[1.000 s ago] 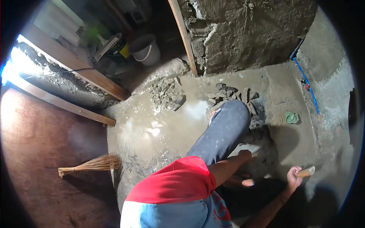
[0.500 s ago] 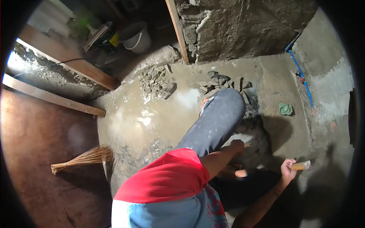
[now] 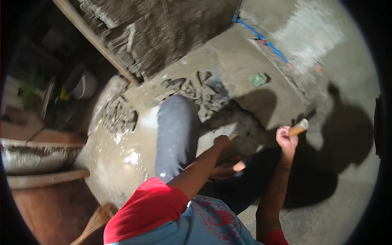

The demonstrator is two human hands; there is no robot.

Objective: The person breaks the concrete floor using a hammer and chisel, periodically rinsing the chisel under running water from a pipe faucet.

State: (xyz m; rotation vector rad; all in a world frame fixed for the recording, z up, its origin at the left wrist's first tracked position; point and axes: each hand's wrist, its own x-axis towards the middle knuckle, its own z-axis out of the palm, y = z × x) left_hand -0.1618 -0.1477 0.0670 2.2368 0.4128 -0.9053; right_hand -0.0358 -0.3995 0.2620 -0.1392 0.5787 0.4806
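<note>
Fingers of the right hand [image 3: 287,138] are closed around a wooden handle [image 3: 299,127], its pale end projecting past the grip. Left hand [image 3: 222,142] is curled closed, with a short stick [image 3: 233,135] protruding from it. Broken stones [image 3: 197,89] lie beyond, on the floor [image 3: 228,51].

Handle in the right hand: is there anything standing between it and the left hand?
Only the right hand itself, which grips the handle. From there to the left hand, nothing visible stands in the way; just ground shows.
</note>
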